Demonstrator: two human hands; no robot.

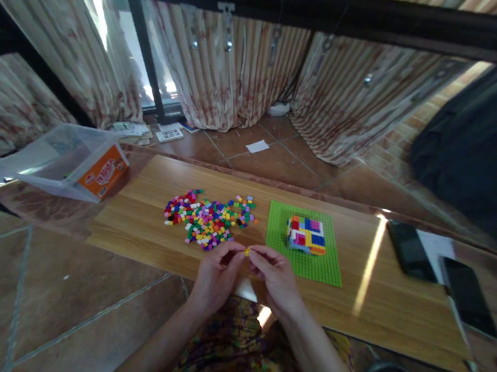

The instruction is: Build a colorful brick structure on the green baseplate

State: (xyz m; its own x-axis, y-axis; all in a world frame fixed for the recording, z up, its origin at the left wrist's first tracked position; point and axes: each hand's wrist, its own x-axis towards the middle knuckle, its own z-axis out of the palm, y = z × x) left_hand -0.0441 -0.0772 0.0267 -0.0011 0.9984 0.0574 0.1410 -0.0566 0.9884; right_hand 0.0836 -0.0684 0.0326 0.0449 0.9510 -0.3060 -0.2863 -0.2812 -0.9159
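Observation:
Between the fingertips of both hands is a small yellow toy brick (pixel 247 251), held above the front part of the wooden board. My left hand (pixel 219 270) pinches it from the left, and my right hand (pixel 274 274) pinches it from the right. Just beyond the left hand lies a loose pile of small multicoloured bricks (pixel 212 221). To the right of the pile, a green baseplate (pixel 276 256) lies flat on the board. A blocky build of coloured bricks (pixel 306 235) stands on that baseplate, near its middle.
The wooden board (pixel 136 214) carries everything. A clear plastic bin (pixel 66 157) with an orange label stands at its left end. Two dark phone-like devices, one on the board (pixel 411 250) and one farther right (pixel 470 295), lie near white paper (pixel 435 248). Curtains hang behind.

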